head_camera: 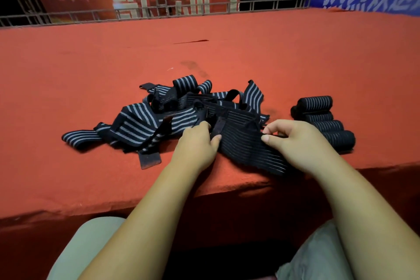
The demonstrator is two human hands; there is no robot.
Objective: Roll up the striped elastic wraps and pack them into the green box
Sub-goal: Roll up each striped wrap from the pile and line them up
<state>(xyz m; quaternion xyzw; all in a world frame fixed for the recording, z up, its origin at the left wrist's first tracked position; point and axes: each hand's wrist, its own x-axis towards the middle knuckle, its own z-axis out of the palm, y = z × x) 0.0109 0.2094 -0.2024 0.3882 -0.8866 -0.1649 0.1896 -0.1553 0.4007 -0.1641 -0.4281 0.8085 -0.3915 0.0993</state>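
Observation:
A tangled heap of black elastic wraps with grey stripes (145,120) lies on the red cloth surface (227,52). One wide wrap (245,150) is spread flat at the near edge, between my hands. My left hand (197,143) pinches its left side beside a dark velcro tab (219,124). My right hand (293,141) pinches its right edge between thumb and fingers. Several rolled wraps (322,118) are stacked just right of my right hand. No green box is in view.
The red surface drops off at its front edge (204,191) right below the wrap, with my knees underneath. A metal railing (159,11) with red and blue banners runs along the far side. Another velcro tab (148,159) sticks out of the heap toward me.

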